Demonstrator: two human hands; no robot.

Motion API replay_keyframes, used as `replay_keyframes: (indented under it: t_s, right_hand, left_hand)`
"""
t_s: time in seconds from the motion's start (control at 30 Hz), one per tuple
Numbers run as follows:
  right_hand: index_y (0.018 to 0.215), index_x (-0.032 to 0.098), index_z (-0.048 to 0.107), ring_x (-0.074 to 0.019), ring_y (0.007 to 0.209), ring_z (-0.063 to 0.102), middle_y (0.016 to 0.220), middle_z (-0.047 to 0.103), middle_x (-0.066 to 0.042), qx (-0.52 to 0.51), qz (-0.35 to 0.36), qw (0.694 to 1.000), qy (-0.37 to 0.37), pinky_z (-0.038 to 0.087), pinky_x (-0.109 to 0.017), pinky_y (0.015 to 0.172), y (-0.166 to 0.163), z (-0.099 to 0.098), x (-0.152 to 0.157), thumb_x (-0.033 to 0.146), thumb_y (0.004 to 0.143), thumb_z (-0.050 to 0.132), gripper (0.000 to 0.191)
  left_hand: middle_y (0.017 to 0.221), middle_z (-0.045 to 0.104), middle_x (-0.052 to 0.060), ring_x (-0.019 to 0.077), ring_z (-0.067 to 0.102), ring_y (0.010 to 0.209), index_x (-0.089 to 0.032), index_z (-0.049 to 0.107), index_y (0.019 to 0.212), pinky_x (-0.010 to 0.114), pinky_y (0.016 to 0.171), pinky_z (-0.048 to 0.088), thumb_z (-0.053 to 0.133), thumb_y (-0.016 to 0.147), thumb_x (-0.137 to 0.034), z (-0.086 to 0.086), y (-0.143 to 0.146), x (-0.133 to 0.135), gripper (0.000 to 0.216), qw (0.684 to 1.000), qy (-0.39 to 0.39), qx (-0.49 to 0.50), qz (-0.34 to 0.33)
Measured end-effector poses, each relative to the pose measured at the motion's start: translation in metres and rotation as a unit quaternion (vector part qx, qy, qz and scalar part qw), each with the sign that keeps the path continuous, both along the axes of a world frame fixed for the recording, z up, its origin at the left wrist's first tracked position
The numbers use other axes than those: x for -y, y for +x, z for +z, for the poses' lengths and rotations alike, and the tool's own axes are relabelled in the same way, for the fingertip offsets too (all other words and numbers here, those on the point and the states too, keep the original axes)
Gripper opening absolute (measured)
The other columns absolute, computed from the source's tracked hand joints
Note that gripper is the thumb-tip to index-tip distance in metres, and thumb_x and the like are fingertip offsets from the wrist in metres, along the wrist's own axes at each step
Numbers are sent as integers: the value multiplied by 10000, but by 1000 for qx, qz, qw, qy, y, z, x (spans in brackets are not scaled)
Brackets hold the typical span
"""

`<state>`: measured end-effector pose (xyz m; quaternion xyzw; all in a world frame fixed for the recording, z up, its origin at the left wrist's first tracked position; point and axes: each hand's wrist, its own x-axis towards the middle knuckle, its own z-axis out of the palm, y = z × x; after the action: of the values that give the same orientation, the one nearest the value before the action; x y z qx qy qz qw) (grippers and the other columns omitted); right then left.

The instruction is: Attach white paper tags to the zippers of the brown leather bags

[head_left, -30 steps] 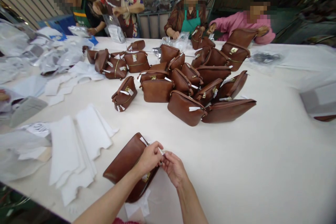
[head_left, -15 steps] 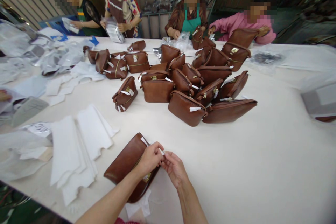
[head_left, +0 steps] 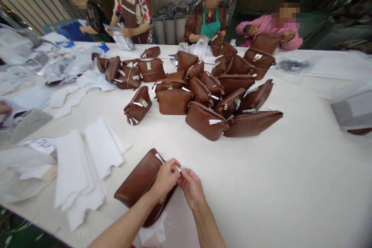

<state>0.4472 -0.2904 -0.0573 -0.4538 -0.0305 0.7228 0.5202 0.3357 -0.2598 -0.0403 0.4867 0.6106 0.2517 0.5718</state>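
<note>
A brown leather handbag (head_left: 139, 178) lies tilted on the white table in front of me, with a gold-coloured clasp partly hidden under my left forearm. My left hand (head_left: 167, 176) reaches across the bag, its fingers pinched on a small white paper strip (head_left: 179, 169) at the bag's right end. Against those fingers my right hand (head_left: 192, 188) pinches the same spot from the right. What exactly lies between the fingertips is mostly covered. Another white wrap (head_left: 158, 156) shows at the upper end of the bag by a zip.
Many brown bags (head_left: 176, 100) stand grouped across the table's middle. White paper sheets (head_left: 72, 166) lie to my left, with plastic bags (head_left: 20, 46) beyond. A wrapped bag (head_left: 353, 110) sits at right. Several co-workers handle bags along the far edge.
My hands stay pinched at the same end of the bag, barely shifting. Across the table, the co-worker in pink has drawn one hand back from the bags.
</note>
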Motion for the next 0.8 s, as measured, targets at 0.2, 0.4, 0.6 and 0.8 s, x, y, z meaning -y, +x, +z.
replay_keyframes:
  t_s: [0.2,0.4,0.6,0.8]
  right_hand:
    - [656,170,675,-136,583,580,610,649,13,-5,-5,1000,-2,492,-268,577,-1,3,-1,460,470,938,433]
    - [649,163,690,-128,586,579,615,664,5,-14,-5,1000,-4,489,-250,574,0,4,-1,438,461,947,421]
    - [642,161,686,-128,593,598,620,678,0,-34,-2,999,-13,500,-244,584,0,2,0,411,459,951,407]
    - [635,168,682,-124,579,601,605,672,10,-47,-4,999,-19,506,-237,573,-1,0,-1,393,449,954,399]
  left_hand:
    - [532,505,-88,99,486,479,-193,558,829,192,499,327,492,691,-86,-1,0,0,187,1000,12,-18,-5]
    - [535,504,-86,103,480,484,-189,565,826,196,505,329,478,676,-73,0,0,0,208,999,19,-32,-3]
    - [531,487,-94,95,464,478,-188,565,823,191,504,323,472,671,-52,0,1,1,224,999,23,-46,-2]
    - [532,483,-96,96,473,484,-189,566,810,190,507,320,474,664,-44,0,0,0,225,998,24,-56,-2]
